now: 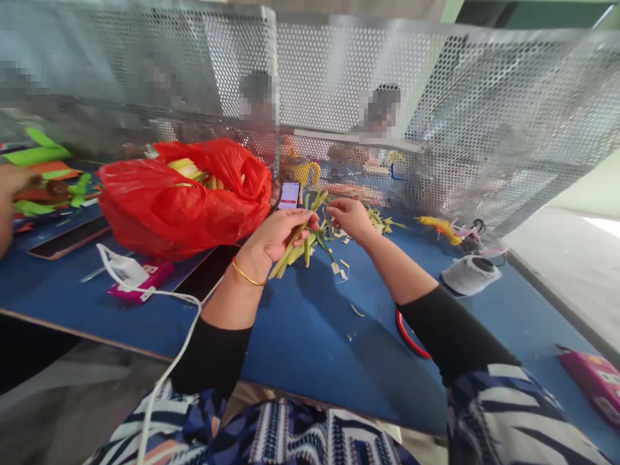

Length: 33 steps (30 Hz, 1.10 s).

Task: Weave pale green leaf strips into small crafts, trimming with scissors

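My left hand (278, 236), with a gold bangle at the wrist, is closed around a bunch of pale yellow-green, leaf-like strips (291, 255). Their ends stick out above and below the fingers. Just to its right, my right hand (352, 218) is closed in a pinch near the tops of the strips; what its fingertips hold is too small to tell. Beneath and behind the hands lies a heap of similar green strips (380, 221). Small white paper tags (335, 267) lie scattered on the blue table (310, 336).
A red plastic bag (184, 213) with yellowish pieces stands at left. Near it are a charger (128, 270) with a white cable, dark phones and a lit phone (289, 195). Red-handled scissors (411, 337) lie partly under my right arm. A perforated metal screen (339, 77) borders the back.
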### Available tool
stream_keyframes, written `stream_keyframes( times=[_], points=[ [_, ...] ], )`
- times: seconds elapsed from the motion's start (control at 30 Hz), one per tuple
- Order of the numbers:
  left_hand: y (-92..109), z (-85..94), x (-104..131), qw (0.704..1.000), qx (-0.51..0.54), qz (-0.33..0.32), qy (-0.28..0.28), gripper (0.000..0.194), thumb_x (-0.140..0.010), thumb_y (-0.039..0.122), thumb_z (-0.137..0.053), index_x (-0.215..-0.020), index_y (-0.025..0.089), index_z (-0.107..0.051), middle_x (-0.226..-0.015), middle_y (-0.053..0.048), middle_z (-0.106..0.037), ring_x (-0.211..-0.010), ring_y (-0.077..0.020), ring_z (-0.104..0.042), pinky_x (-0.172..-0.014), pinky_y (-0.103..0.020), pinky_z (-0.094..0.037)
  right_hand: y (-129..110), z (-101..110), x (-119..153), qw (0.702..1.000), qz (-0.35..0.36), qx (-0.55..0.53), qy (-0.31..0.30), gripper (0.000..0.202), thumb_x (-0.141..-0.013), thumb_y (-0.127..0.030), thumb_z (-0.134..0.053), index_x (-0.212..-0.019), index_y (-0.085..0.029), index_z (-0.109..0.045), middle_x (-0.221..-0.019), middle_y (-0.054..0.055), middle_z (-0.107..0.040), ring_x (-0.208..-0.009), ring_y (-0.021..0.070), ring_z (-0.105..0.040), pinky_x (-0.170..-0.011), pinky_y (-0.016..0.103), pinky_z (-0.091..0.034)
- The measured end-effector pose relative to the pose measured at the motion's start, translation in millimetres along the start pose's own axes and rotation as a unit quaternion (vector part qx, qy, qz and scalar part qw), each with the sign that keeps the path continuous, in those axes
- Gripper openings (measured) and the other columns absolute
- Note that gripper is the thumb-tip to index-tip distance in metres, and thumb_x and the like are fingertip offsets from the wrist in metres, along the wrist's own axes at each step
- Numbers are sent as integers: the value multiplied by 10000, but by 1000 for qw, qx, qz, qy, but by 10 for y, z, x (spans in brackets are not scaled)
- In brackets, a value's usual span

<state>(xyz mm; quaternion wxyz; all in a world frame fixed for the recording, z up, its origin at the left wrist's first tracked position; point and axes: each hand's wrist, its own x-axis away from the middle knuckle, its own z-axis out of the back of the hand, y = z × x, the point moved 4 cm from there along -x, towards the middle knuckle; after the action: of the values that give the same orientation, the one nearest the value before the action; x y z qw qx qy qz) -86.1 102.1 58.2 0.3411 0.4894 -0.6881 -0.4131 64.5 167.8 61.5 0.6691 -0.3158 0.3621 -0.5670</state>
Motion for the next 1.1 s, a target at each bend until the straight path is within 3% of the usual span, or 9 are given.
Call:
stream_keyframes(
  times=[0.07, 0.13, 0.23, 0.37, 0.5, 0.63, 0.9, 1.1],
  points=[
    [-45, -89, -37, 999, 0, 17, -27, 200, -878, 115, -559, -696, 84, -637, -643, -21, -586, -427, -30, -449, -371, -144, -281, 0, 33, 137, 986, -2, -150, -70, 41, -847, -164, -642, -876, -161, -672, -657, -15, -650, -500, 69, -567, -504, 188, -480],
    [-100, -206, -86, 998, -6, 42, -50, 210, -884, 139, -564, -695, 84, -640, -637, -14, -574, -426, -31, -448, -374, -147, -288, 29, 91, 337, 945, -8, -275, -178, 97, -776, -228, -729, -837, -168, -683, -688, -6, -673, -539, 81, -603, -521, 197, -512],
    [-199, -404, -180, 994, -28, 86, -65, 227, -889, 143, -556, -681, 92, -633, -602, -1, -550, -420, -32, -440, -380, -149, -292, 149, 244, 571, 913, -32, -338, -227, 243, -634, -275, -841, -805, -170, -703, -755, -7, -696, -561, 76, -620, -520, 191, -527],
    [-332, -627, -342, 989, -43, 124, -63, 239, -899, 123, -535, -677, 104, -621, -568, 10, -524, -435, -40, -452, -398, -148, -302, 343, 420, 607, 921, -67, -332, -192, 289, -551, -279, -883, -743, -159, -702, -726, -9, -690, -535, 60, -589, -506, 183, -516],
    [-452, -720, -476, 988, -19, 148, -46, 274, -934, 134, -497, -690, 109, -619, -581, 11, -521, -445, -39, -456, -405, -149, -313, 483, 574, 498, 943, -83, -291, -139, 275, -523, -265, -869, -702, -157, -689, -638, -19, -664, -493, 60, -549, -493, 199, -491],
    [-526, -683, -519, 985, -9, 167, -31, 247, -938, 134, -512, -734, 100, -648, -613, 6, -548, -437, -37, -468, -392, -152, -325, 542, 720, 427, 969, -48, -223, -95, 242, -545, -312, -827, -650, -176, -657, -525, -39, -598, -476, 81, -522, -491, 223, -456],
    [-496, -559, -551, 991, -17, 133, 9, 250, -935, 101, -508, -768, 76, -692, -615, 13, -559, -421, -26, -469, -374, -148, -321, 544, 950, 371, 990, 69, -122, -32, 262, -642, -432, -720, -618, -197, -608, -554, -36, -564, -562, 112, -501, -621, 281, -429],
    [-513, -559, -548, 988, -72, 137, -8, 212, -902, 116, -573, -752, 83, -719, -569, 10, -560, -412, -28, -444, -396, -156, -319, 546, 941, 355, 985, 90, -147, 23, 196, -688, -342, -704, -633, -200, -582, -616, -23, -589, -637, 126, -541, -705, 289, -465]
  ],
)
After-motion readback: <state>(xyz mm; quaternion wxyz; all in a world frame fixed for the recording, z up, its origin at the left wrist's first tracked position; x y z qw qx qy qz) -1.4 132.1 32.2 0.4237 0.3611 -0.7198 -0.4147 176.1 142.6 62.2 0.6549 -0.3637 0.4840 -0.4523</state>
